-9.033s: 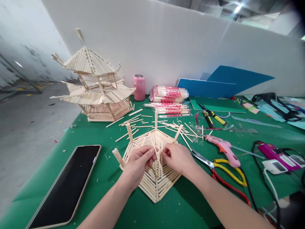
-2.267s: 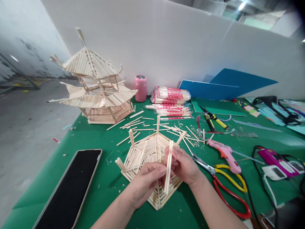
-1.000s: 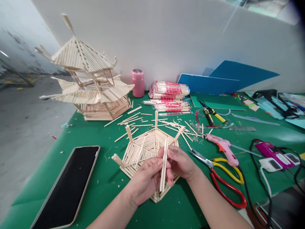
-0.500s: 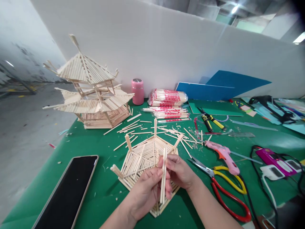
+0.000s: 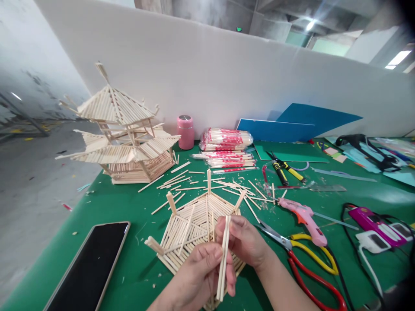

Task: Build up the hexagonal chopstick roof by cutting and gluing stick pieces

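Observation:
A few short wooden sticks [image 5: 223,276], lying side by side, are pinched between both hands in front of me. My left hand [image 5: 202,270] grips them around the middle with thumb and fingers. Near their upper end, my right hand [image 5: 243,242] is closed on the same sticks. Beneath the hands lies a polygonal base of wooden sticks [image 5: 177,231], with stick posts [image 5: 171,203] rising from its corners. The hands hide its near right part.
A stick pagoda [image 5: 129,151] stands back left, beside a pink flask [image 5: 185,133]. Wrapped chopsticks [image 5: 227,140] and loose sticks [image 5: 186,188] lie behind the base. Scissors [image 5: 285,242], a pink glue gun [image 5: 304,218] and pliers [image 5: 280,168] are rightward; a phone [image 5: 90,263] lies left.
The view has tilted up slightly, so the table things sit lower. Both hands still hold the sticks, whose upper ends now sit closer together.

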Action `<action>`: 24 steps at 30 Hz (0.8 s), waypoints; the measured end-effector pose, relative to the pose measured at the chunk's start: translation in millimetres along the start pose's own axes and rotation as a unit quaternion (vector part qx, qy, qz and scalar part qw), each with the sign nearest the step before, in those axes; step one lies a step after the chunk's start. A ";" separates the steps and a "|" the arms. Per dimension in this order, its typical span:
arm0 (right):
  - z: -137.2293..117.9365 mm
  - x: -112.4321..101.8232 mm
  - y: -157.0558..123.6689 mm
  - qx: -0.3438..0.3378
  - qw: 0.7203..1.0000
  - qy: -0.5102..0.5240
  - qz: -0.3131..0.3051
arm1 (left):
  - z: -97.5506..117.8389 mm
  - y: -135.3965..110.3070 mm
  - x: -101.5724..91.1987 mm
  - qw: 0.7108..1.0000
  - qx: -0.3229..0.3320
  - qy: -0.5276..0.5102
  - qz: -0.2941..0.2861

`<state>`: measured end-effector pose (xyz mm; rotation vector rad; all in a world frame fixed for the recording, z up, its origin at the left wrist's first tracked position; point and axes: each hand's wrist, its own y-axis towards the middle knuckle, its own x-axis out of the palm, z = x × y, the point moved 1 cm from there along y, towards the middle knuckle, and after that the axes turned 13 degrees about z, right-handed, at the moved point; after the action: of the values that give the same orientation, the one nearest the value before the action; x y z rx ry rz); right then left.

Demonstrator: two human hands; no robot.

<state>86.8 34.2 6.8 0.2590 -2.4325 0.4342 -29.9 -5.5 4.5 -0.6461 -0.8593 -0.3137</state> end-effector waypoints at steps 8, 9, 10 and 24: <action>0.6 -0.8 1.0 -0.004 1.000 -0.011 0.005 | -1.3 -1.5 -0.7 1.000 -0.012 0.007 0.009; 0.9 -1.6 1.2 -0.003 1.000 -0.011 0.007 | -1.5 -1.4 -0.8 1.000 -0.010 0.011 0.011; 1.2 -2.6 1.5 -0.002 1.000 -0.011 0.011 | -1.5 -1.1 -0.8 1.000 -0.006 0.016 0.014; 1.4 -11.1 8.9 -0.044 0.989 0.034 0.134 | 8.1 0.9 -2.5 0.948 0.135 0.251 0.138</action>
<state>92.0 42.8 -3.4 -0.1208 -2.4202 0.4416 -35.9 0.4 6.1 -0.3942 -0.3064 -0.0921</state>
